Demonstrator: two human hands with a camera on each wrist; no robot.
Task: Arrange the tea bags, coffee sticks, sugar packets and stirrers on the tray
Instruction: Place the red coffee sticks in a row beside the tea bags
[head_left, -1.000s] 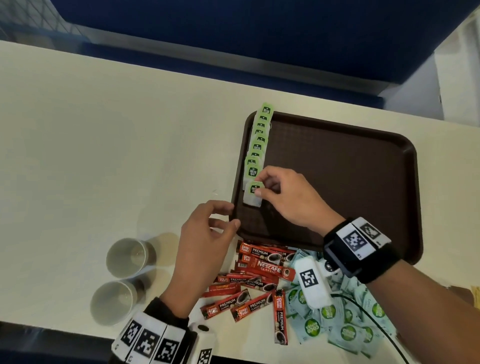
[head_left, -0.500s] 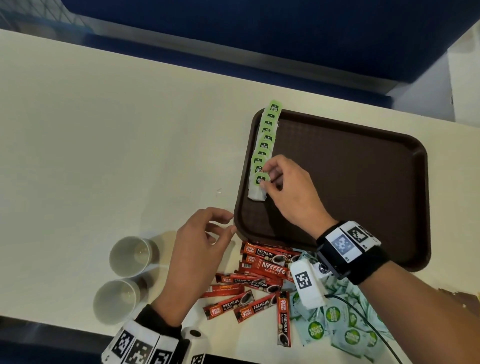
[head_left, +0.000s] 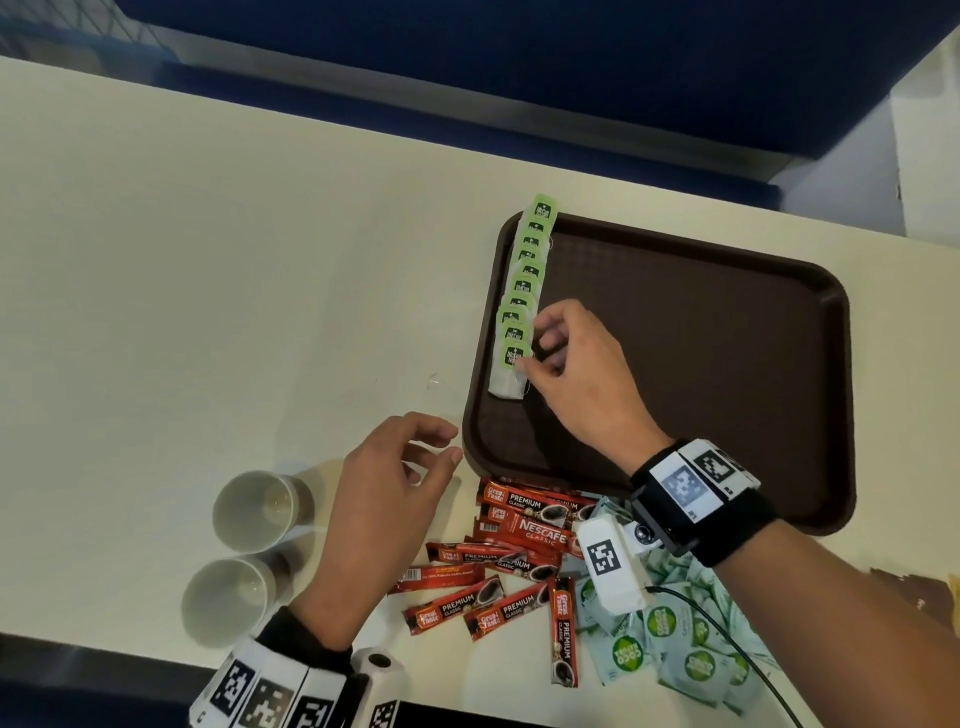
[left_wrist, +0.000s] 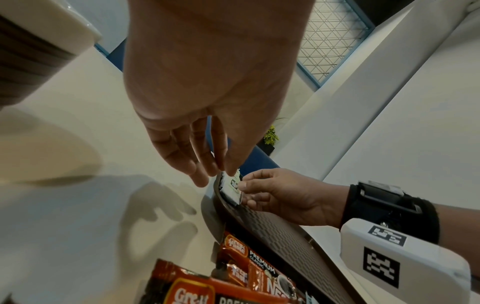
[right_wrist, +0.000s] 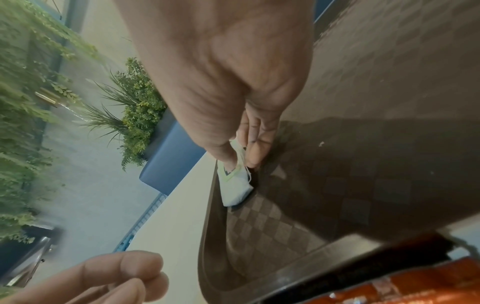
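one tea bag (head_left: 508, 375) lies nearest in the overlapping row along the left edge of the tray (head_left: 727, 374), and the right hand (head_left: 576, 379) pinches its green tag between thumb and forefinger. left hand (head_left: 384, 499) hovers loosely curled, holding nothing. being light, limp paper, it is likely best nudged by tag or corner.

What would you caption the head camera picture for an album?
Right hand sets a tea bag ending the row on the brown tray.
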